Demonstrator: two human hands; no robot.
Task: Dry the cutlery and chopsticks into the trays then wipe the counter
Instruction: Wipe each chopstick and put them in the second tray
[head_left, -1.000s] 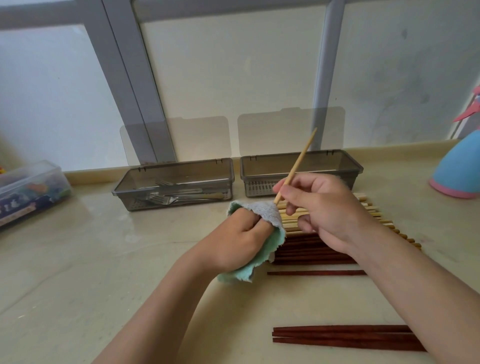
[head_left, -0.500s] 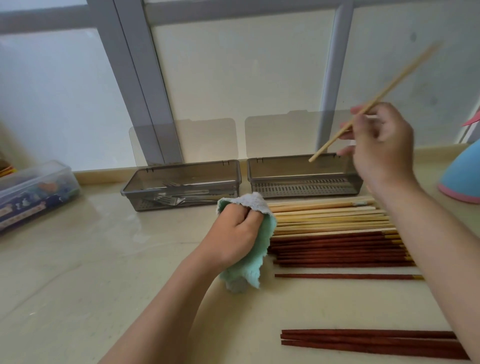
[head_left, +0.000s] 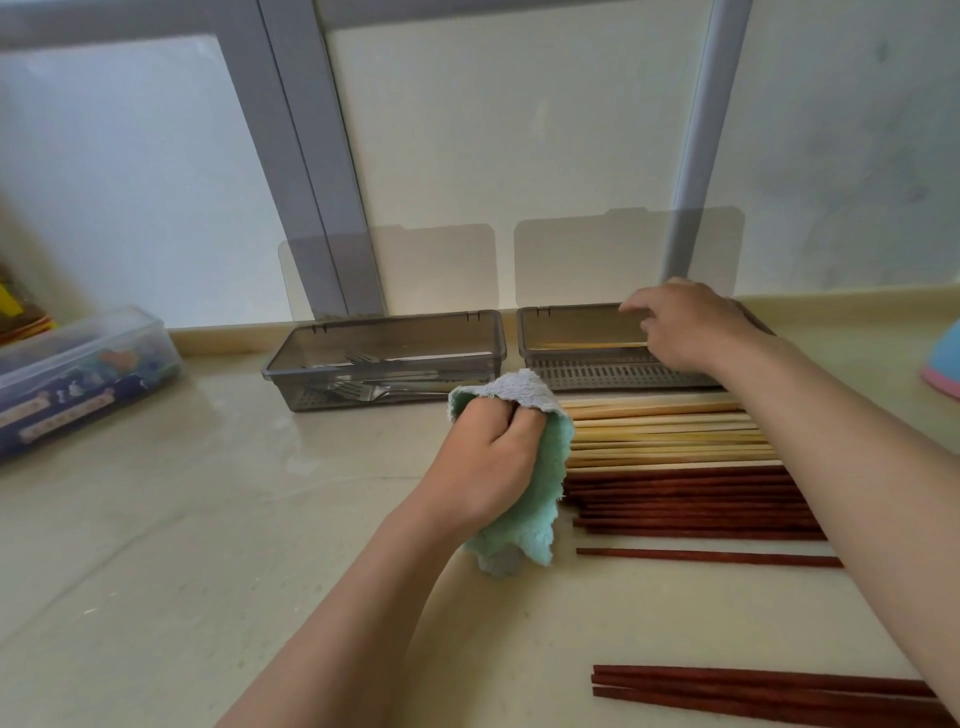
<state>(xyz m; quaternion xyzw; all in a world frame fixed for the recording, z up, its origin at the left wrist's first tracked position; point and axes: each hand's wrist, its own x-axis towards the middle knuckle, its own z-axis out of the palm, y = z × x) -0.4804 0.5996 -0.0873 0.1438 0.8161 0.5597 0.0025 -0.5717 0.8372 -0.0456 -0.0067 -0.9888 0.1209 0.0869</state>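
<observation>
Steel forks (head_left: 363, 387) trayed; chopstick rows (head_left: 675, 467) mostly waiting
My left hand (head_left: 488, 457) clenches the fluffy green cloth (head_left: 524, 525); right hand (head_left: 691, 327), pinch unclear, over one pale wooden chopstick (head_left: 587, 344) in the right smoky tray (head_left: 571, 371)

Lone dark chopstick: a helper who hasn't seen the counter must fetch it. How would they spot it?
On the counter, find the right-hand grey tray. In front of it lies a packed row of chopsticks, pale then dark. The lone chopstick lies just nearer than that row, touching no other.

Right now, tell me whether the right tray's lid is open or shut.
Open: the lid stands upright behind the right tray, whose top is uncovered, with a pale chopstick visible inside.
</observation>
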